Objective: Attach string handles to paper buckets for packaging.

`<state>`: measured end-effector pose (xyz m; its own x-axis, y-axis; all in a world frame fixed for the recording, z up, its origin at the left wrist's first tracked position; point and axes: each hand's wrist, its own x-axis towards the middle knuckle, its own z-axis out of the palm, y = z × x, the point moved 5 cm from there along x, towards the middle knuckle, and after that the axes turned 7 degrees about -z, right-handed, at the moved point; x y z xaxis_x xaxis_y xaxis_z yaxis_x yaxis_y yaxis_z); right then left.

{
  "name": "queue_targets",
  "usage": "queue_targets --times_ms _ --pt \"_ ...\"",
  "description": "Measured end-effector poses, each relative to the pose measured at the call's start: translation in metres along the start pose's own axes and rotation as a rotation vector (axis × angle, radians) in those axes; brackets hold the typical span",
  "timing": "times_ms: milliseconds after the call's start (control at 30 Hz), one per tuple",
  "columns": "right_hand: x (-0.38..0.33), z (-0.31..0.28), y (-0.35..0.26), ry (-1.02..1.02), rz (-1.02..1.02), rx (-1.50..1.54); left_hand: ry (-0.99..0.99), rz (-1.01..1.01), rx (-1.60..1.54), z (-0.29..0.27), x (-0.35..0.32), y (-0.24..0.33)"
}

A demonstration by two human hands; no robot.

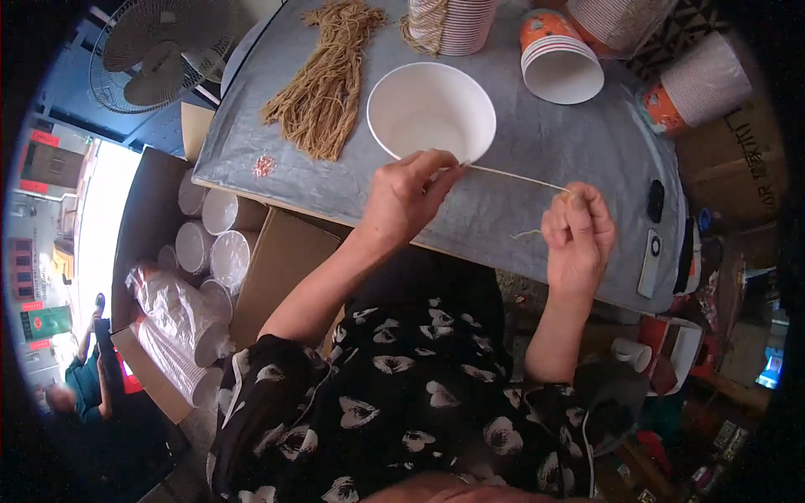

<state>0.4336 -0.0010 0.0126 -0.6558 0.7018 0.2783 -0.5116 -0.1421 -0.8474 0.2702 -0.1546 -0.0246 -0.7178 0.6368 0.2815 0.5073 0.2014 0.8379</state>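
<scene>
A large white paper bucket (432,109) stands on the grey-covered table with its mouth toward me. My left hand (411,193) is closed at its near rim, thumb and fingers pinched on one end of a thin pale string (520,177). Whether those fingers also grip the rim is hidden. The string runs taut to my right hand (579,230), whose curled fingers are closed on it over the table. A loose tail hangs out beside that hand. Behind and left of the bucket lies a bundle of tan cords (323,84).
Stacked paper buckets (457,21) and orange-and-white ones (562,63) stand at the back. A small heap of reddish bits (263,166) lies left, a white remote-like object (650,264) right. Left of the table, a cardboard box (281,260) holds wrapped bucket stacks. A fan (163,50) stands far left.
</scene>
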Motion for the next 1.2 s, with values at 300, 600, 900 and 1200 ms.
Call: queue_targets --times_ms 300,600,900,1200 --pt "-0.003 -0.021 0.020 0.097 0.082 0.088 0.115 -0.004 -0.140 0.000 -0.001 0.007" --pt "-0.015 -0.006 0.048 0.059 0.150 0.359 -0.335 -0.252 -0.677 0.038 -0.038 0.013" --pt "-0.011 -0.011 0.044 0.059 0.132 0.251 -0.519 -0.356 -0.618 0.041 -0.044 0.000" --pt "-0.003 -0.046 0.058 0.054 0.195 0.391 -0.302 -0.440 -0.435 -0.016 -0.047 -0.030"
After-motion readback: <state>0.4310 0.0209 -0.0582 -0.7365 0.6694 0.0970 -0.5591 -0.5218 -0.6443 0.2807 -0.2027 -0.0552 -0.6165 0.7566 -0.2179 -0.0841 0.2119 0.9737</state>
